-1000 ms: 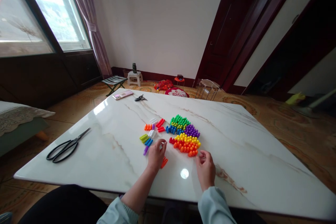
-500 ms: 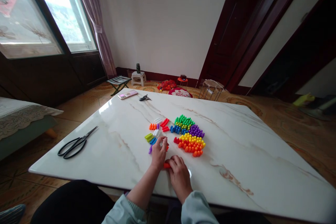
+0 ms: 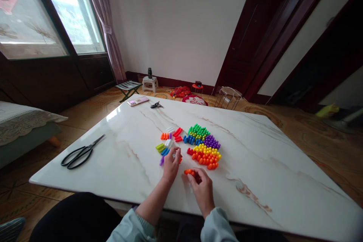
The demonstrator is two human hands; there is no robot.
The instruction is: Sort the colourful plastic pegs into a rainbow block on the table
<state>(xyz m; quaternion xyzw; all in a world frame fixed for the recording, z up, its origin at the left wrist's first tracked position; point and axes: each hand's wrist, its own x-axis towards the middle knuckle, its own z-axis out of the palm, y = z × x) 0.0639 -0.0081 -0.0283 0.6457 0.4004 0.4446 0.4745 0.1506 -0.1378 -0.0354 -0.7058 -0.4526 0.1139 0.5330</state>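
On the white marbled table (image 3: 124, 174), my right hand (image 3: 203, 189) pinches an orange plastic bead piece (image 3: 189, 172) with rounded bumps between thumb and fingers. To its left, my left hand (image 3: 171, 164) is curled, thumb and forefinger close together; what they hold, if anything, I cannot make out. It partly covers a few orange pieces. Beyond it lie white tubes (image 3: 169, 143), yellow-green tubes (image 3: 160, 147), blue tubes (image 3: 165, 152) and a purple one (image 3: 162, 160). To the right sit grouped bead pieces: green (image 3: 199, 130), purple (image 3: 212, 141), blue (image 3: 193, 140), yellow (image 3: 208, 150) and orange (image 3: 205, 158).
Black-handled scissors (image 3: 82, 154) rest on the table's left side. A phone (image 3: 138, 101) and keys (image 3: 156, 105) lie near the far edge. Red tubes (image 3: 177, 133) and orange ones (image 3: 165, 136) sit beyond my left hand. Stools stand on the floor behind.
My right hand has moved slightly right and away from my left wrist, carrying the orange bead piece, which now shows more fully. My left hand has stayed nearly in place.
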